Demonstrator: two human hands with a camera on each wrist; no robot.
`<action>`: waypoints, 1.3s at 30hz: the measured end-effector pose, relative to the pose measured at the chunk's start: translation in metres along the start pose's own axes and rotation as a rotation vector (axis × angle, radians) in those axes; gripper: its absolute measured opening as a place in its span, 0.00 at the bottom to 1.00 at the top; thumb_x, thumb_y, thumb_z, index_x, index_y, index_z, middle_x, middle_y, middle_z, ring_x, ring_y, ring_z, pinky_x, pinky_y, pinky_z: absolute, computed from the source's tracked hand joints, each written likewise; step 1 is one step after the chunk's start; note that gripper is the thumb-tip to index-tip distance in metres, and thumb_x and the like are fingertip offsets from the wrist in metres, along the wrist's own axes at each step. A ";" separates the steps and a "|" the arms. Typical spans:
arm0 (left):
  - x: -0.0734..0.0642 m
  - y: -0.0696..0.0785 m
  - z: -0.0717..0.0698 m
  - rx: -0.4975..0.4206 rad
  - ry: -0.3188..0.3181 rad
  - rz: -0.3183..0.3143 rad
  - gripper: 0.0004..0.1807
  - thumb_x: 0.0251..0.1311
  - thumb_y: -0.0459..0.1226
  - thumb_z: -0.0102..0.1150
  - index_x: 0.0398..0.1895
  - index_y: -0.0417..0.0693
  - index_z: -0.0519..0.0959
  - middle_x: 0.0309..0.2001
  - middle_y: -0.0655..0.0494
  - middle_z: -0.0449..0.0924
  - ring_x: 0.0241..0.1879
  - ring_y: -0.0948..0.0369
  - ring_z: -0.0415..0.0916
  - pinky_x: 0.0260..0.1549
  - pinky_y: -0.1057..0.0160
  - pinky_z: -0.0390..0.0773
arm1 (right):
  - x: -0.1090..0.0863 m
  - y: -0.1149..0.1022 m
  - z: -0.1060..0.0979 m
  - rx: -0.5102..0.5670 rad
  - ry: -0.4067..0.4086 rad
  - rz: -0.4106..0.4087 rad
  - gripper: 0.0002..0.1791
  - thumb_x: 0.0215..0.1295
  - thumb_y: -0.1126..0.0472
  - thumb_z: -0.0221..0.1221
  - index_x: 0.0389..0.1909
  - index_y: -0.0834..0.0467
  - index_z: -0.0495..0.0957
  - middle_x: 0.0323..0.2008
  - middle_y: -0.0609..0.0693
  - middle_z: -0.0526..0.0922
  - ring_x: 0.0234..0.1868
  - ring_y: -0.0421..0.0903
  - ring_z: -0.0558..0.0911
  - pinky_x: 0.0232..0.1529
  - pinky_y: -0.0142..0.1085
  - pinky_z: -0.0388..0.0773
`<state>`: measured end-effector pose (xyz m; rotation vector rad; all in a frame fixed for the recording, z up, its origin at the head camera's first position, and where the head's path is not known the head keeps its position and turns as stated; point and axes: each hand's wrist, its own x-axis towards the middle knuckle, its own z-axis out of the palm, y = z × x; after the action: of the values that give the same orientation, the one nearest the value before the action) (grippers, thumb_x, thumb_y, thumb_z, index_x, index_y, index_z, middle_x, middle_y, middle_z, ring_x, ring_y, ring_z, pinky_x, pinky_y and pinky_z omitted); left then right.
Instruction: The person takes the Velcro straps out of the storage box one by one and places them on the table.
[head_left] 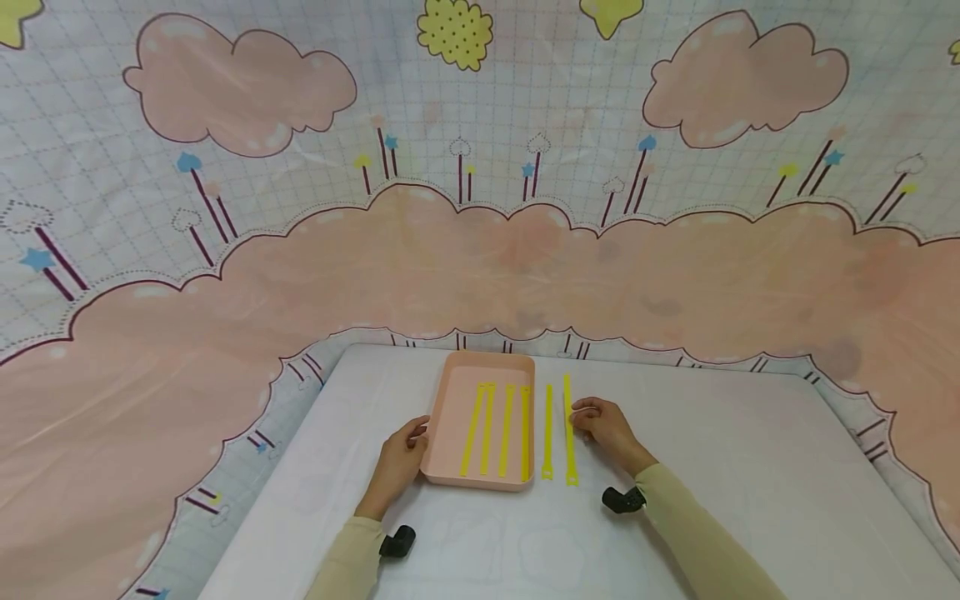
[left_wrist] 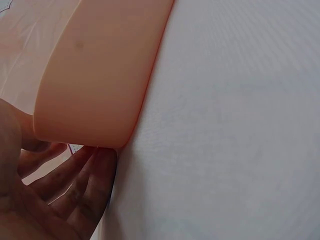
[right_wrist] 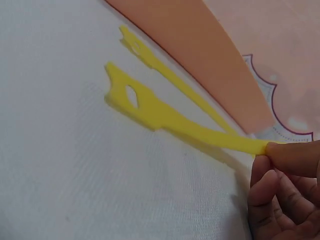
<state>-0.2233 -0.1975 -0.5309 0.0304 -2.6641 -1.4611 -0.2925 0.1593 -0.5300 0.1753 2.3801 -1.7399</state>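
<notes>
While the white table (head_left: pixel 712 450) spreads out before you, the peach rectangular tray (head_left: pixel 452 417) rests on it, and your left hand (head_left: pixel 400 458) grips the tray's left edge with curled fingers. Your right hand (head_left: pixel 609 429), its thumb brought against the fingers, pinches the outermost yellow slotted cable tie (head_left: pixel 570 454) partway along its length, to the right of the tray. Four yellow ties (head_left: pixel 506 429) lie lengthwise inside the tray, and one loose tie (head_left: pixel 548 425) lies on the table between the tray and the tie you pinch.
</notes>
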 end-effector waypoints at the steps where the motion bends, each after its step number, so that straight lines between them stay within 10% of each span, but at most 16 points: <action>1: 0.000 0.000 0.000 0.000 0.001 0.000 0.20 0.70 0.33 0.51 0.64 0.44 0.74 0.55 0.38 0.80 0.53 0.47 0.80 0.47 0.51 0.81 | 0.000 0.000 0.000 0.005 0.002 -0.003 0.14 0.64 0.68 0.60 0.49 0.65 0.76 0.32 0.49 0.84 0.26 0.42 0.74 0.27 0.32 0.73; 39: 0.006 -0.007 0.008 0.011 0.036 -0.007 0.20 0.69 0.33 0.52 0.63 0.45 0.75 0.54 0.39 0.81 0.52 0.46 0.80 0.48 0.50 0.81 | -0.014 -0.018 -0.005 0.010 0.048 -0.070 0.14 0.66 0.63 0.60 0.50 0.63 0.77 0.39 0.53 0.81 0.36 0.43 0.80 0.34 0.33 0.77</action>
<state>-0.2302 -0.1947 -0.5401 0.0667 -2.6464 -1.4337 -0.2833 0.1586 -0.5090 0.1391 2.4395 -1.7984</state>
